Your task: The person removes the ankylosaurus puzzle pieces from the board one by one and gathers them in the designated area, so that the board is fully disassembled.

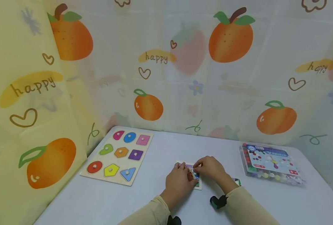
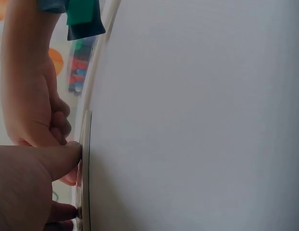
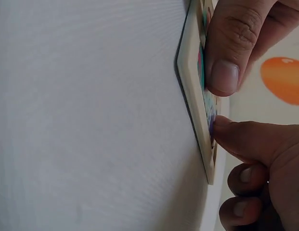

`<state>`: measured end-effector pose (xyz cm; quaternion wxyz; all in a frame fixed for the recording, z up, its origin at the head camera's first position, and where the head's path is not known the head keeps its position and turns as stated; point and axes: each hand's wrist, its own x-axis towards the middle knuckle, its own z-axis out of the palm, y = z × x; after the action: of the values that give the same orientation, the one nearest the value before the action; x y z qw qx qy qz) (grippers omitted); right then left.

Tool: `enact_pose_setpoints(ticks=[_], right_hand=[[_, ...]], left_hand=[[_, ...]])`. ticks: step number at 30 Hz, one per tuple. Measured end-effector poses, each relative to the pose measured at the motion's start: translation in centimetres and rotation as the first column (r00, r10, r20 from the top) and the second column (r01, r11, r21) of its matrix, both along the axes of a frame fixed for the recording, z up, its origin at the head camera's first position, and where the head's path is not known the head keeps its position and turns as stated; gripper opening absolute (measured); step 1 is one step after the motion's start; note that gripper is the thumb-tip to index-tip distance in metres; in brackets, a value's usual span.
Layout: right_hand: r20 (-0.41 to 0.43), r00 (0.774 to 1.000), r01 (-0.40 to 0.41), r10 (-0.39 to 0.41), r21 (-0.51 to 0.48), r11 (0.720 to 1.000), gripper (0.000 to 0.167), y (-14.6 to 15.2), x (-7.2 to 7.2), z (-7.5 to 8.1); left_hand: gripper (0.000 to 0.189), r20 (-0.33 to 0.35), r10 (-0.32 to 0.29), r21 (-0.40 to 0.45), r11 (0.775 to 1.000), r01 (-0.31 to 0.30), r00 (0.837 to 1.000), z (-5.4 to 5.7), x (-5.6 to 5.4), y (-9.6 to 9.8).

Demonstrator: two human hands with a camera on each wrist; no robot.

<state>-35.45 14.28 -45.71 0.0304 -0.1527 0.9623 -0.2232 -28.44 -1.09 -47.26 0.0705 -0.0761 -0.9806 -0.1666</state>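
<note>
A small wooden picture puzzle board (image 1: 198, 186) lies flat on the white table, its colourful printed face partly covered by both hands. My left hand (image 1: 177, 184) rests over its left side, fingers spread, and the left thumb (image 3: 224, 77) presses on the printed face in the right wrist view. At the far part of the board, my right hand (image 1: 211, 168) pinches with thumb and index finger at a small puzzle piece that the fingertips mostly hide. The right thumb (image 3: 224, 126) touches the board's surface. The other right fingers (image 3: 243, 192) are curled in.
A wooden peg board (image 1: 113, 157) with several coloured shapes lies at the left. At the right stands a clear plastic box (image 1: 273, 164) of coloured parts with a printed label. Partly behind the right wrist lies a small printed item (image 1: 237, 181). A patterned curtain (image 1: 169, 93) borders the table.
</note>
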Motion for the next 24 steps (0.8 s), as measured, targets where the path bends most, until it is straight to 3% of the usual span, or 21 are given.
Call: enact_pose_setpoints(ticks=[8,24], right_hand=[[-0.031,0.999,-0.015,0.016,0.030,0.999,0.006,-0.12,-0.01,-0.33],[-0.073,0.996,-0.051,0.053,0.026,0.998,0.007,-0.53,-0.17,-0.11]], left_hand=[[0.078,0.055,0.018,-0.011,1.000,-0.017,0.998,-0.20,0.12,-0.37],[0.067,0.036,0.010,-0.096,0.995,-0.006,0.999,-0.45,-0.12,-0.62]])
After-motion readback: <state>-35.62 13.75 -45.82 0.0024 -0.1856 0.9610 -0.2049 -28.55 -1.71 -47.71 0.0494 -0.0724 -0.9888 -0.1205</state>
